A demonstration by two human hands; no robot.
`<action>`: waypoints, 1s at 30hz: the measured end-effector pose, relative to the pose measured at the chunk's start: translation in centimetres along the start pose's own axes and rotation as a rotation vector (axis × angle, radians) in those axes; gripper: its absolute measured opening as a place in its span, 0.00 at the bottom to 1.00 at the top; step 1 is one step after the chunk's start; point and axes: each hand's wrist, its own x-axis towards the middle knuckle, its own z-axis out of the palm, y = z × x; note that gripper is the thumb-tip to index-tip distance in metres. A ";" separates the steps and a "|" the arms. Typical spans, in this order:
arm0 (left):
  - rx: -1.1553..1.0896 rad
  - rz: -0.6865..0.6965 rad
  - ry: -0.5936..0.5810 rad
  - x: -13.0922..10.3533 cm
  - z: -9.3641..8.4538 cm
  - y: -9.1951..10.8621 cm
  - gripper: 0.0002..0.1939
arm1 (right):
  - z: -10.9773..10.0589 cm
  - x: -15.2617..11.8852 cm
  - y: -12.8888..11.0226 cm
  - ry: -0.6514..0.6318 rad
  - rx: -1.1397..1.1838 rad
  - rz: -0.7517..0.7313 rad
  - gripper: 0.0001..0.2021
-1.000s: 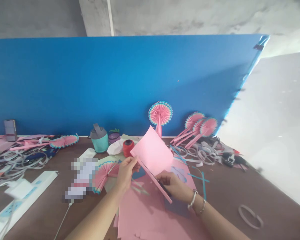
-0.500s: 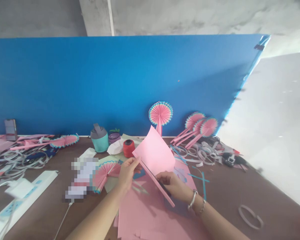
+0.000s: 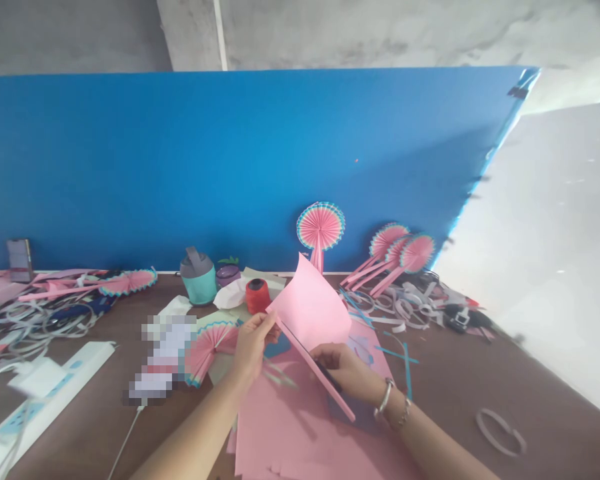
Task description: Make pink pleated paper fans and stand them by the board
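Observation:
A pink paper sheet (image 3: pixel 315 300) is held up in front of me, its far corner curling upward. A narrow pink strip (image 3: pixel 337 397) runs down along its near edge. My left hand (image 3: pixel 254 340) pinches the sheet's left corner between thumb and fingers. My right hand (image 3: pixel 347 370) is closed round a dark-handled cutting tool (image 3: pixel 330 378) at the strip; its blade is hidden behind the paper. Beneath both hands lie more pink sheets (image 3: pixel 290 440). Left of my left hand rests a half-spread pleated pink paper fan (image 3: pixel 207 353) with a blue edge.
A red thread spool (image 3: pixel 257 297), a teal cup (image 3: pixel 199 280) and a purple jar (image 3: pixel 228 273) stand at the back. Finished fans (image 3: pixel 321 227) lean on the blue partition (image 3: pixel 230 167). A power strip (image 3: pixel 55 393) lies left; white straps (image 3: pixel 415 303) and blue strips (image 3: pixel 407 363) lie right.
The strip's lower end has shifted slightly down and to the right, and the sheet's upper corner leans a little left. Both hands keep their hold and have barely moved.

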 end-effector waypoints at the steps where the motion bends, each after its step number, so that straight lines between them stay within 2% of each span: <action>1: 0.004 0.000 0.002 0.0 0.0 -0.1 0.19 | 0.0 0.0 0.0 -0.001 0.006 0.004 0.11; 14: 0.035 -0.031 -0.019 -0.3 0.3 -0.2 0.20 | 0.2 -0.1 -0.3 -0.011 0.050 0.008 0.10; 30: 0.114 -0.038 -0.014 -0.3 0.6 0.0 0.20 | 0.4 0.1 0.4 -0.003 0.096 -0.058 0.08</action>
